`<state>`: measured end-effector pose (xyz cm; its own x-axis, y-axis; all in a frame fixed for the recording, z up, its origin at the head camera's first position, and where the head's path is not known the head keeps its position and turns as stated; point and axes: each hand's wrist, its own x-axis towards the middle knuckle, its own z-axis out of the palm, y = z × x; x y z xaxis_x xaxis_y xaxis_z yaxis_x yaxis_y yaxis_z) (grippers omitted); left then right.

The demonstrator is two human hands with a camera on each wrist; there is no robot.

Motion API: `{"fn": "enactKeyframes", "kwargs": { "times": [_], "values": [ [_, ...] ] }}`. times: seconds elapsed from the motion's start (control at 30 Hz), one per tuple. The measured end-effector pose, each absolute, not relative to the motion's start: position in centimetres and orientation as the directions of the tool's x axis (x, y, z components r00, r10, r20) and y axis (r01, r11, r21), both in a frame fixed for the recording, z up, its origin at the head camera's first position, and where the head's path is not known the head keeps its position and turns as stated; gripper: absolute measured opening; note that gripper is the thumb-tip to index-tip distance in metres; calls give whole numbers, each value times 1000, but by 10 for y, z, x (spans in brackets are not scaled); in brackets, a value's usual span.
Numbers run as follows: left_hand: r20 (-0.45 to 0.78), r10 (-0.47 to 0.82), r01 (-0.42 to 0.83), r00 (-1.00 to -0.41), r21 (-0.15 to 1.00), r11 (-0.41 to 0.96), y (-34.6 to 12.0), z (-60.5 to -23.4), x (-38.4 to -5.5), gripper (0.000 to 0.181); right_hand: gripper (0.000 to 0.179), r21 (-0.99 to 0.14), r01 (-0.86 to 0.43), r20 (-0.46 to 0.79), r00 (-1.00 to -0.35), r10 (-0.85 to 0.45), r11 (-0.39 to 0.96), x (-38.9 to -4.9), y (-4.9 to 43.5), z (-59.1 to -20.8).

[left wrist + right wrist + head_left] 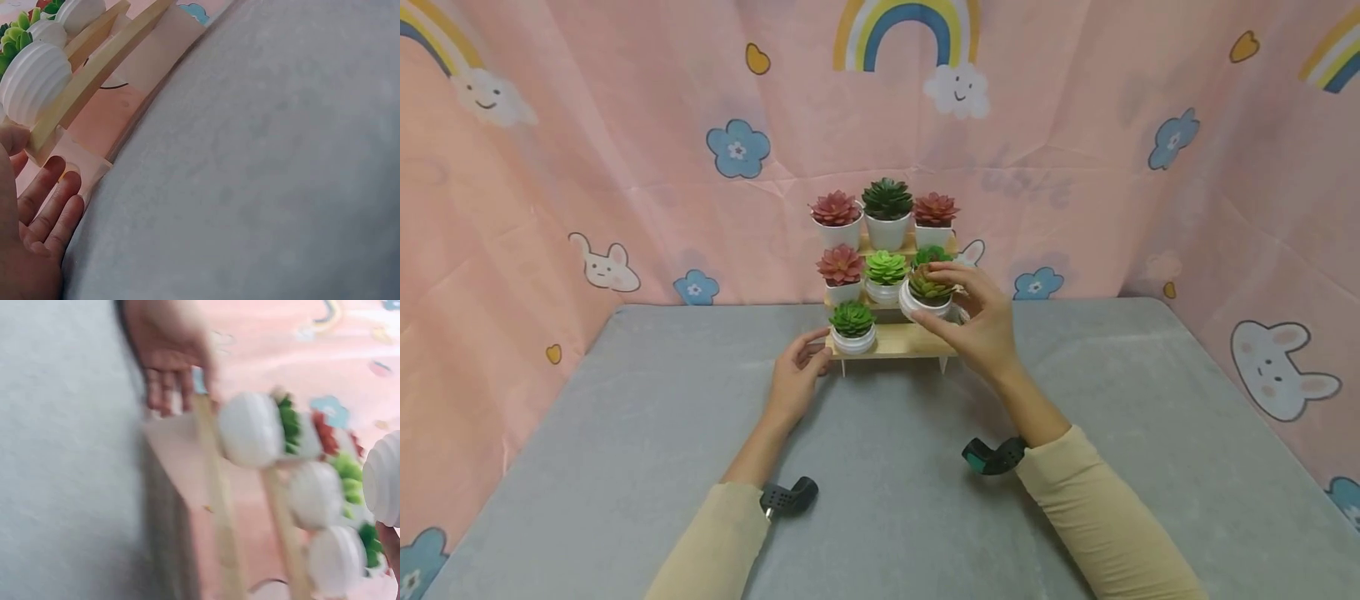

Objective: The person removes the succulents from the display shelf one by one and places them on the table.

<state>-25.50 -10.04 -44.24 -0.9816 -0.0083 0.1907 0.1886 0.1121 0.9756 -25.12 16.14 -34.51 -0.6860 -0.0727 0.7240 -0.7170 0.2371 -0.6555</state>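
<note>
My right hand (985, 325) grips a potted succulent (929, 287), reddish-green in a white ribbed pot, above the right part of the lowest shelf. Part of that pot (384, 478) shows at the right wrist view's edge. A tiered wooden stand (898, 340) bears several potted succulents. My left hand (793, 375) is at the lowest shelf's left end, thumb on one side and fingers (53, 194) on the other. Beside it on that shelf sits a green succulent (853, 325) in a white pot. A light green succulent (886, 275) stands mid-tier.
Red succulents (837, 218) flank a dark green one (887, 208) on the top tier. Another red one (841, 271) is on the middle tier's left. The stand is on a grey table (880, 483), before a pink patterned cloth (647, 150).
</note>
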Motion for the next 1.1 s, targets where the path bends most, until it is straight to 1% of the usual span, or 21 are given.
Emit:
{"fn": "enactKeyframes", "kwargs": {
  "times": [0.3, 0.47, 0.63, 0.9, 1.1],
  "values": [
    [184, -7, 182, -983, 976, 119, -101, -443, -255, 35, 48, -609, -766, 789, -612, 56, 203, -260, 202, -324],
    [188, -14, 185, -982, 976, 117, -100, -443, -254, 35, 46, -607, -759, 793, -597, 121, 235, -266, 221, -320],
    [192, -17, 188, -981, 974, 130, -100, -443, -254, 35, 46, -633, -728, 774, -605, 186, 263, -274, 240, -324],
    [191, -20, 187, -981, 974, 130, -101, -441, -254, 36, 45, -720, -616, 693, -663, 281, 320, -284, 260, -334],
    [191, -9, 188, -982, 971, 151, -100, -442, -254, 36, 42, -770, -538, 634, -707, 314, 343, -277, 261, -338]
  ]
}}
